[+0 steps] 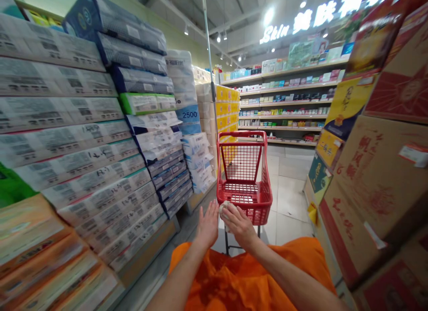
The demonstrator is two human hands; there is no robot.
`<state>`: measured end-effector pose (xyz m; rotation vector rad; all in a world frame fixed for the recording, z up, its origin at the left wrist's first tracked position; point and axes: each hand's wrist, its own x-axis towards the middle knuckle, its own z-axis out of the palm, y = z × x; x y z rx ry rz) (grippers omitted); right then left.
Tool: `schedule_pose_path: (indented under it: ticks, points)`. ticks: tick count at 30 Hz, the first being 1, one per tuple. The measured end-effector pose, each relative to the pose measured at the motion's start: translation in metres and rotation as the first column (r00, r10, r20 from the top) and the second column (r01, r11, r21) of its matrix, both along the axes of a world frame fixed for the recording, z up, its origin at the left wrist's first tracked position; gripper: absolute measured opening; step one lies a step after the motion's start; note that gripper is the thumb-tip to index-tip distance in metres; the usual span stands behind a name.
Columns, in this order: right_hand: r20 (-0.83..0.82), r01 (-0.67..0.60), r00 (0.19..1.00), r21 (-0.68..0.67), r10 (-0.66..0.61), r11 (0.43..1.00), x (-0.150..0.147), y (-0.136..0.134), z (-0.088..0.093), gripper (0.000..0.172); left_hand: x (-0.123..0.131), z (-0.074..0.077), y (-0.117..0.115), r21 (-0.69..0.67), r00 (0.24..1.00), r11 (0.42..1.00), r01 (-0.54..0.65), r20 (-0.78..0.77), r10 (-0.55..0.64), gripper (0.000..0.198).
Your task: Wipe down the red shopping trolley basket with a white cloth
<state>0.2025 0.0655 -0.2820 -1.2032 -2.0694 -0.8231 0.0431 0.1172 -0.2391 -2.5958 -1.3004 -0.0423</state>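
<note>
A red shopping cart (pixel 245 193) with a mesh basket stands upright just in front of me. My right hand (pixel 240 224) presses a crumpled whitish cloth (pixel 229 207) against the basket's near left corner, fingers laid over it. Beside it, my left hand (pixel 207 224) is held with its fingers stretched out and nothing in it. Its fingertips are close to the left side of the basket; whether they touch it, I cannot tell. The cart's dark legs show partly below my right wrist.
Stacked paper packs (pixel 76 137) line the left, with orange packs (pixel 50 253) nearest. Cardboard boxes (pixel 364 182) rise on the right. A thin pole (pixel 209 43) stands by yellow boxes (pixel 227 108). Shelves of small goods (pixel 284 99) span the back, behind the tiled aisle floor (pixel 290 208).
</note>
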Motion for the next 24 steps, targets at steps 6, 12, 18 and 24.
schedule_pose_path:
  ticks: [6, 12, 18, 24]
  points:
    - [0.029, 0.015, 0.999, -0.035, -0.014, 0.999, 0.014, -0.012, -0.019, 0.028, -0.001, -0.003, -0.007, 0.006, 0.999, 0.999, 0.037, 0.003, -0.037, 0.074]
    - [-0.049, 0.073, 0.996, 0.055, -0.070, 0.996, 0.040, -0.030, 0.004, 0.040, 0.015, -0.013, -0.016, 0.039, 0.995, 0.995, 0.094, 0.036, -0.095, 0.070]
    - [-0.072, 0.040, 0.997, 0.035, -0.038, 0.999, 0.050, -0.041, -0.027, 0.035, 0.025, -0.019, -0.022, 0.038, 0.987, 0.987, 0.156, 0.018, -0.157, 0.069]
    - [-0.057, 0.139, 0.989, -0.004, -0.139, 0.990, 0.076, -0.048, -0.013, 0.042, 0.030, -0.019, -0.023, 0.071, 0.983, 0.982, 0.175, 0.037, -0.178, 0.070]
